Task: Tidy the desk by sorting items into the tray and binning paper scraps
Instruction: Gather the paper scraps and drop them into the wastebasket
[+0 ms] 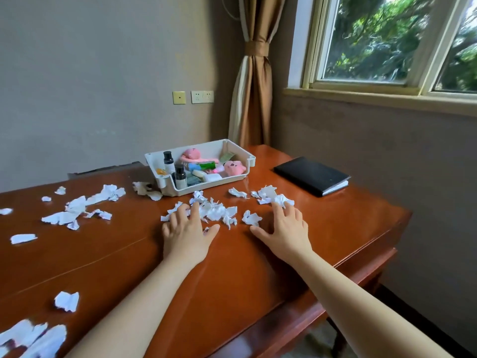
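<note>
Tray (214,148) long axis left-right across desk (335,228), low front nearest.

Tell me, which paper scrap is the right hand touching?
The crumpled scrap closest to the black notebook: the fingertips of the right hand rest at its edge. The middle heap lies under the left hand instead.

Beige wall (90,73), tied curtain (254,86), daylit window (374,40)
</note>
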